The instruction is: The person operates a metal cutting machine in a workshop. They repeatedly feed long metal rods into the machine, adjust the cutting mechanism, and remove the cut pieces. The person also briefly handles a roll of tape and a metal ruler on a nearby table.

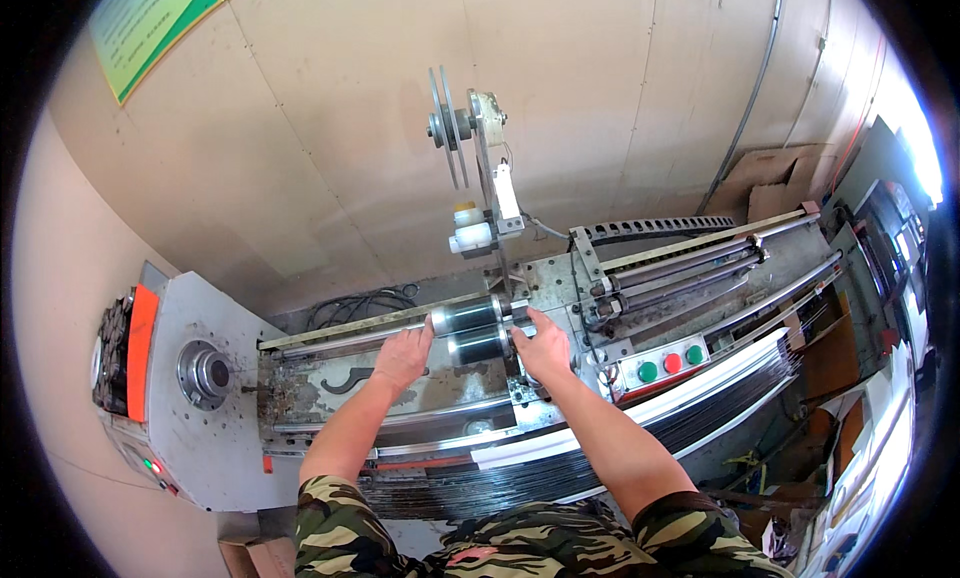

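Flanking — glossy, smooth-sided cylinders (466,319) | left fingers (424,337) | right fingers (538,321)

Cardboard (782,171) leans against the wall (350,128), well apart from 1 green poster (150,28).

At 11 o'clock the top edge cuts the poster (152,26), its print too small to read. The left hand (404,356) and wrist hide the wrench's (346,382) middle. How the right hand's (543,348) fingertips meet the cylinders (474,348) cannot be made out. The lower edge crops the shirt (510,540) at 6 and a box (262,560) at 7; glare washes out 2 o'clock.
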{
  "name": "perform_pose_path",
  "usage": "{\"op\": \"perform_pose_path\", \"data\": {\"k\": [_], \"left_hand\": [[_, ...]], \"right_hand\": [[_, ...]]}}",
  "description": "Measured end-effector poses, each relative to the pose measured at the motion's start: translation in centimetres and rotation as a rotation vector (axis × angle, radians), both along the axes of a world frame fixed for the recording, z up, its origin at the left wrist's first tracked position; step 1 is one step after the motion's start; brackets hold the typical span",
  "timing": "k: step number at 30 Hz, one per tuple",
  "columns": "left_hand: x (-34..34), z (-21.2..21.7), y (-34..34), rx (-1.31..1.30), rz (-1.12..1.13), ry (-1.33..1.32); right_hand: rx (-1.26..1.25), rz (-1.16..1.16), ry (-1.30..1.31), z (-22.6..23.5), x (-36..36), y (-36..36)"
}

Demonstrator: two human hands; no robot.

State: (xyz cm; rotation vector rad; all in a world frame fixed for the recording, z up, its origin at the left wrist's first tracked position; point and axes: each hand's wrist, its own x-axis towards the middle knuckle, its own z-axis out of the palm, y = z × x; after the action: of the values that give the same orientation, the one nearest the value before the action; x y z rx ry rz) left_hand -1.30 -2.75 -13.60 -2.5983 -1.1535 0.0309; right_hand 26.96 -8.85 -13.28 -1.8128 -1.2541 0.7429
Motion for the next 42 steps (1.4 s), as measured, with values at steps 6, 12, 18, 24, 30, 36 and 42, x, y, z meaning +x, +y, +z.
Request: {"op": "perform_pose_path", "data": {"k": [6, 12, 18, 24, 30, 36, 42], "left_hand": [[0.3, 0.0, 0.1, 0.051, -0.052, -0.023], [0.7, 0.1, 0.0, 0.059, -0.064, -0.05], [0.7, -0.3, 0.2, 0.024, -0.045, -0.023], [1.3, -0.2, 0.1, 0.011, -0.048, -0.031], [1.7, -0.2, 0.0, -0.025, -0.034, -0.05], [2.3, 0.1, -0.3, -0.037, -0.008, -0.039], [2.8, 0.0, -0.3, -0.026, -0.004, -0.03]], "right_hand": [[-0.009, -0.003, -0.012, -0.4, 0.4, 0.2], [-0.006, -0.009, 0.008, -0.2, 0.7, 0.0], [0.017, -0.007, -0.026, -0.6, 1.0, 0.0], [-0.001, -0.004, 0.006, -0.6, 1.5, 0.0], [0.001, -0.001, 0.013, -0.7, 1.8, 0.0], [0.037, 0.015, -0.006, -1.3, 2.3, 0.1], [0.033, 0.02, -0.006, -0.8, 2.8, -0.1]]}}
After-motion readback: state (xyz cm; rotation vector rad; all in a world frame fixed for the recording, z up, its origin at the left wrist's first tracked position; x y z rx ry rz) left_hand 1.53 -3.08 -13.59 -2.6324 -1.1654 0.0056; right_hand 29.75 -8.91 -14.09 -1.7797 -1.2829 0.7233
